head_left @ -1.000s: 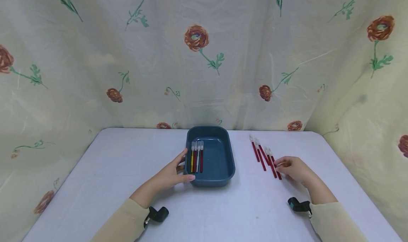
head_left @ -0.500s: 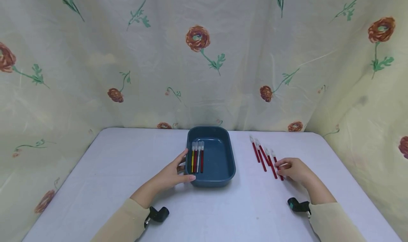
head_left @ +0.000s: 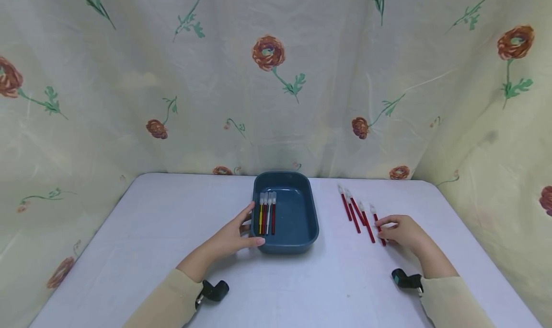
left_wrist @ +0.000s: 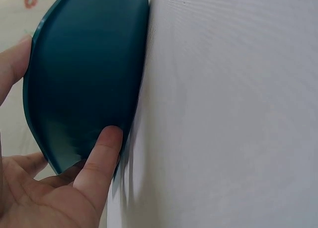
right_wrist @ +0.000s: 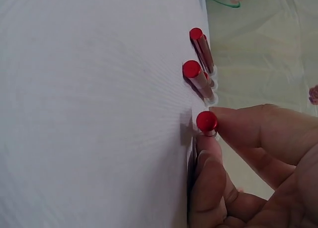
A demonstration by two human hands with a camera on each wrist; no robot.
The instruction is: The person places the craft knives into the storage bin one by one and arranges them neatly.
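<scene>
My left hand (head_left: 226, 238) holds a dark blue tray (head_left: 297, 217) at its near left corner. In the left wrist view, its fingers lie against the outer wall of the tray (left_wrist: 87, 64). Inside, along the tray's left side, several slim capped pens (head_left: 267, 217) stand out in yellow, red and white. Over on the right, my right hand (head_left: 403, 232) pinches a red pen with a clear cap (head_left: 374, 216) between thumb and fingers. The right wrist view shows the round red end of this pen (right_wrist: 206, 121) at the fingertips, close over the table.
Several more red pens (head_left: 354, 217) with clear caps lie slanted on the white table (head_left: 185, 198), left of my right hand. A flowered curtain (head_left: 207, 93) hangs behind the table's far edge. Each wrist carries a small black camera (head_left: 405, 279).
My right hand has slid slightly right with the pinched pen, opening a gap between it and the other red pens. The left hand and tray stay in place.
</scene>
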